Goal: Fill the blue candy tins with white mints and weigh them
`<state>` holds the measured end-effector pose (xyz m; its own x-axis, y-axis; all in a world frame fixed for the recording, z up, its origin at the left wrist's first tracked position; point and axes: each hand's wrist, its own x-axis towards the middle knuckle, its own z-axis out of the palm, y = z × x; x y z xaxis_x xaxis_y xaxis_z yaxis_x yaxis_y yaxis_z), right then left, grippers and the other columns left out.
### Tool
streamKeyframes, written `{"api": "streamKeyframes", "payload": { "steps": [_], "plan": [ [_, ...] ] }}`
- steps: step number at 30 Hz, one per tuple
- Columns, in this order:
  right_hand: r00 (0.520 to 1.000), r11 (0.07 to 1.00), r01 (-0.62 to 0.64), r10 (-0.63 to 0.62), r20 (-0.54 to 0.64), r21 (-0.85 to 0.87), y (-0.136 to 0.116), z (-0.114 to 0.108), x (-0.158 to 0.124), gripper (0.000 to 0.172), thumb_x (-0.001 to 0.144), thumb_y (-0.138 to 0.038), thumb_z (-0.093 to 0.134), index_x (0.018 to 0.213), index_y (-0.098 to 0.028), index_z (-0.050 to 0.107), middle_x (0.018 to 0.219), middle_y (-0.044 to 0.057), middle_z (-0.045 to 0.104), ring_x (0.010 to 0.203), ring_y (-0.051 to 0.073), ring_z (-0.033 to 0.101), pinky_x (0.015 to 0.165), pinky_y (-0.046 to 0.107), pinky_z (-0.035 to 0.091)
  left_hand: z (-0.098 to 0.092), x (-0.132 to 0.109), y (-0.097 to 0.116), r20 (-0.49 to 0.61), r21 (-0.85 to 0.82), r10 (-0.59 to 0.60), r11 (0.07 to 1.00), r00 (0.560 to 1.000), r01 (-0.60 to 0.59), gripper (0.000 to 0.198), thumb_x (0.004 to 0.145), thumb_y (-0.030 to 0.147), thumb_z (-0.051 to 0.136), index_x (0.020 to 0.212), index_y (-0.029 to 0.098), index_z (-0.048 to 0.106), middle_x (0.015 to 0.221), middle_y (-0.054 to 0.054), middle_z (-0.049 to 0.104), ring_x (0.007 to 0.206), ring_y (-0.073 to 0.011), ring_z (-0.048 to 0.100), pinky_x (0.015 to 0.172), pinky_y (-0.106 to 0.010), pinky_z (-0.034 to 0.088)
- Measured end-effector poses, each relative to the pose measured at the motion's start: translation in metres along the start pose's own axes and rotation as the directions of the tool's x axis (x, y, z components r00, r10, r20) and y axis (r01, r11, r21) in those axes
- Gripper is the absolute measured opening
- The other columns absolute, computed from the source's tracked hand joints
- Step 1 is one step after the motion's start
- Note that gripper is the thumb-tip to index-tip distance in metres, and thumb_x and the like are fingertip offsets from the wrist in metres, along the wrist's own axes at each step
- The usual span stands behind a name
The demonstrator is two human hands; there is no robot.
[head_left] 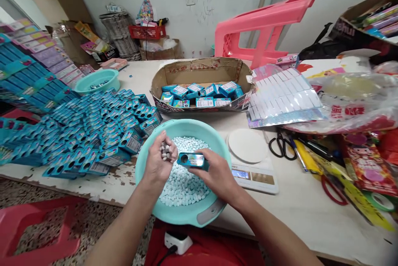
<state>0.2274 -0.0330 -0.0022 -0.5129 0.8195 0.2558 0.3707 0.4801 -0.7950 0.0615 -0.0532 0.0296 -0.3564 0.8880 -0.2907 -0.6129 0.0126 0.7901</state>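
Over the teal basin (183,216) my left hand (158,160) is closed around a small heap of candies (166,151), some of which show between the curled fingers. My right hand (214,170) grips a small blue candy box (194,159) between thumb and fingers, its round dark hole facing up at the left end. Below both hands, many pale blue and white candies (183,191) cover the basin's floor. The left fist is just left of the box, with a narrow gap between them.
Rows of blue boxes (93,133) stand at left. Behind the basin, a cardboard carton (199,67) contains more boxes. A white scale (255,175) sits right of the basin, near black scissors (282,146) and sticker sheets (282,96). A smaller teal bowl (98,79) stands farther back.
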Motion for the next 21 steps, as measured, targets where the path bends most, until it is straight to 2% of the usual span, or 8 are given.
{"api": "streamKeyframes", "payload": {
  "steps": [3,6,10,14,16,17,19,21],
  "plan": [
    [1.0,0.999,-0.003,0.004,0.028,-0.039,0.001,0.01,0.0,0.037,0.07,-0.025,0.076,0.103,-0.019,0.059,0.101,0.007,0.067,0.095,0.025,0.061,0.082,0.038,0.047,0.013,0.001,-0.011,-0.064,0.042,0.178,0.983,0.982,-0.176,0.035,0.077,0.038,0.064,0.056,0.017,0.046,0.045,0.005,0.043,0.047,-0.0088,0.05,0.048,-0.02,0.04],
    [1.0,0.999,-0.011,0.012,0.025,-0.042,0.0,0.011,0.0,0.037,0.07,-0.024,0.076,0.102,-0.02,0.059,0.099,0.006,0.067,0.093,0.025,0.061,0.081,0.036,0.047,0.014,0.002,-0.018,-0.087,0.072,0.264,0.963,0.961,-0.258,0.036,0.078,0.039,0.065,0.057,0.016,0.046,0.047,0.005,0.041,0.046,-0.0075,0.048,0.046,-0.019,0.038],
    [0.999,0.999,-0.03,0.03,0.028,-0.019,0.0,0.011,0.001,0.036,0.069,-0.025,0.077,0.101,-0.021,0.06,0.098,0.004,0.067,0.092,0.023,0.061,0.079,0.034,0.046,0.014,0.004,-0.015,-0.061,0.049,0.242,0.97,0.968,-0.24,0.038,0.077,0.041,0.067,0.059,0.016,0.045,0.05,0.006,0.038,0.04,-0.0036,0.036,0.037,-0.017,0.025],
    [0.998,0.995,-0.062,0.059,0.031,0.072,0.0,0.009,0.003,0.035,0.07,-0.027,0.076,0.1,-0.021,0.061,0.097,0.003,0.067,0.091,0.022,0.061,0.08,0.033,0.046,0.013,0.006,-0.005,-0.027,0.017,0.192,0.981,0.981,-0.192,0.039,0.076,0.042,0.068,0.06,0.016,0.043,0.049,0.007,0.034,0.038,-0.0025,0.03,0.036,-0.016,0.022],
    [0.996,0.984,-0.084,0.081,0.022,0.156,-0.001,0.002,0.002,0.035,0.068,-0.026,0.078,0.099,-0.021,0.062,0.097,0.002,0.067,0.092,0.021,0.061,0.081,0.033,0.046,0.004,0.005,-0.002,-0.027,0.057,0.21,0.976,0.977,-0.208,0.039,0.077,0.046,0.065,0.062,0.017,0.043,0.049,0.008,0.033,0.038,-0.003,0.029,0.036,-0.016,0.022],
    [0.995,0.972,-0.1,0.098,0.017,0.213,-0.001,-0.003,0.001,0.036,0.067,-0.026,0.078,0.098,-0.021,0.062,0.096,0.002,0.067,0.091,0.02,0.062,0.081,0.032,0.047,-0.002,0.005,0.0,-0.017,0.136,0.216,0.968,0.976,-0.211,0.039,0.078,0.047,0.063,0.062,0.017,0.044,0.048,0.007,0.034,0.038,-0.0038,0.03,0.037,-0.017,0.023],
    [0.989,0.928,-0.141,0.149,0.002,0.345,0.001,-0.019,-0.005,0.036,0.066,-0.027,0.078,0.098,-0.022,0.062,0.093,0.0,0.067,0.087,0.019,0.063,0.078,0.03,0.049,-0.018,0.005,0.004,0.082,0.441,0.182,0.875,0.98,-0.199,0.036,0.076,0.048,0.063,0.062,0.018,0.05,0.051,0.004,0.043,0.044,-0.0075,0.04,0.041,-0.018,0.03],
    [0.973,0.878,-0.167,0.22,-0.067,0.45,0.007,-0.04,-0.012,0.037,0.066,-0.03,0.078,0.099,-0.022,0.062,0.088,-0.001,0.068,0.08,0.018,0.065,0.073,0.029,0.052,-0.031,0.011,0.011,0.23,0.757,0.139,0.596,0.963,-0.267,0.028,0.072,0.045,0.067,0.067,0.018,0.059,0.065,-0.001,0.059,0.063,-0.0153,0.056,0.054,-0.023,0.042]
  ]
}}
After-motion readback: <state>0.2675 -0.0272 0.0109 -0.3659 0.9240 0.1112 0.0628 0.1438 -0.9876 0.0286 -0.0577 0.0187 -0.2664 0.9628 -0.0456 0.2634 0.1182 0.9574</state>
